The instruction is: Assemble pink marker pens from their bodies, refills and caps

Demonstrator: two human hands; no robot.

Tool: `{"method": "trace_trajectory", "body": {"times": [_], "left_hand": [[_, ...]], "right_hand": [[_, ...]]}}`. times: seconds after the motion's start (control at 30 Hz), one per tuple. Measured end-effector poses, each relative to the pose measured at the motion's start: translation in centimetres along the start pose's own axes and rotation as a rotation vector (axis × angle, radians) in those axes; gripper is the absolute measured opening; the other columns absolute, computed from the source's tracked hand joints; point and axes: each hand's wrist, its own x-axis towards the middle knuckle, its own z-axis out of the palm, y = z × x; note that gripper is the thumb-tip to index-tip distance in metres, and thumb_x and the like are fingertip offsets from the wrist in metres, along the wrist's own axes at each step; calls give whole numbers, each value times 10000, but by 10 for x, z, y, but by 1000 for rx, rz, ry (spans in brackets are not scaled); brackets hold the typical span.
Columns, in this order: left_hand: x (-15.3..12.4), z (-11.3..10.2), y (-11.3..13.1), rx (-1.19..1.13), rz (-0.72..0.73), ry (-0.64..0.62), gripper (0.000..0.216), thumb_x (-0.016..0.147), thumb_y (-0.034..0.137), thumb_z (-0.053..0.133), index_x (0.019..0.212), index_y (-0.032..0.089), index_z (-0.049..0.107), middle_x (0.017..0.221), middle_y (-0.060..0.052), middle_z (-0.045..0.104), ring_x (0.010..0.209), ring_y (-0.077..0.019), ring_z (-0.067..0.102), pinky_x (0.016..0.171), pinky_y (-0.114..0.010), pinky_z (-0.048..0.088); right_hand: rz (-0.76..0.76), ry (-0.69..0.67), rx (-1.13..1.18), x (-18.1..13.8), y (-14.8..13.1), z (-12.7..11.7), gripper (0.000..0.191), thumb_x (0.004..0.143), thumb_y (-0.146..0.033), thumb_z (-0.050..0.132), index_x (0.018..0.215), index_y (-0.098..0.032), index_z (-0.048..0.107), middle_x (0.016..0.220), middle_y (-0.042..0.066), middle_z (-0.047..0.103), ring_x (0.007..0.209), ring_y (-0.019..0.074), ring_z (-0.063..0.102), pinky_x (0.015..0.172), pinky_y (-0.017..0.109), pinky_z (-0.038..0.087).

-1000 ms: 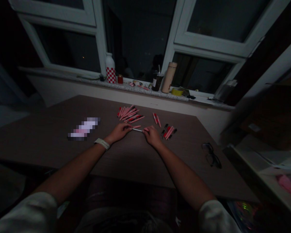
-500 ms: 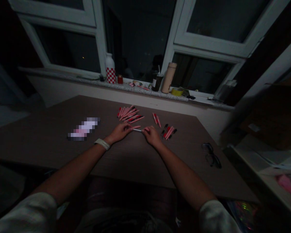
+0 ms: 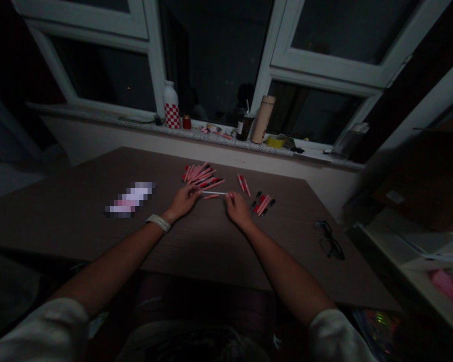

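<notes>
Both my hands rest on a brown table [image 3: 79, 211] and pinch the two ends of a thin white pen refill [image 3: 213, 192]. My left hand [image 3: 183, 199], with a pale wristband, grips its left end. My right hand [image 3: 237, 208] holds its right end along with a pink piece. A loose pink pen part [image 3: 211, 196] lies just under the refill. Behind my hands lies a pile of several pink and red pens [image 3: 201, 177]. A pair of pens [image 3: 243, 184] and a small group [image 3: 262, 204] lie to the right.
A blurred pink-white patch [image 3: 131, 198] lies at the table's left. Black eyeglasses [image 3: 329, 241] lie near the right edge. The windowsill behind holds a checked bottle [image 3: 171, 106], a tan cylinder [image 3: 263, 120], a dark jar and yellow tape [image 3: 275, 142]. A cluttered surface stands at right.
Both hands have moved a little away from me toward the pen pile, and the white refill between them shows longer than before.
</notes>
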Motion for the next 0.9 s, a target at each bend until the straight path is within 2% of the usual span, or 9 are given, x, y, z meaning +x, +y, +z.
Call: {"method": "trace_trajectory", "body": {"times": [0.23,0.53,0.7,0.9], "left_hand": [[-1,-1,14,-33,84,-81,304,879,462,626,836,164,667,707,-6,621,639,-151,492,614,-260,362],[-1,-1,6,10,38,50,251,869,415,631,871,167,668,761,-24,649,630,-149,487,610,-269,360],[-2,-2,16,8,73,-45,264,865,422,641,829,163,674,674,0,605,622,-149,479,620,-267,369],[0,0,13,9,147,-112,301,879,457,640,833,166,700,731,-16,652,673,-162,531,660,-280,407]], "right_hand": [[-34,-101,-31,-2,-4,-1,317,1063,-358,421,1071,-201,696,959,69,689,925,204,603,835,282,422],[-10,-84,-106,-1,0,1,303,1057,-353,452,1009,-195,706,955,80,710,927,203,622,839,275,417],[-12,-148,-123,-1,-1,1,304,1051,-355,473,1146,-201,718,1039,106,726,977,226,638,873,303,426],[-62,-219,-158,-5,-9,-2,342,1034,-352,517,1302,-218,680,1116,127,725,1056,254,637,938,343,431]]}}
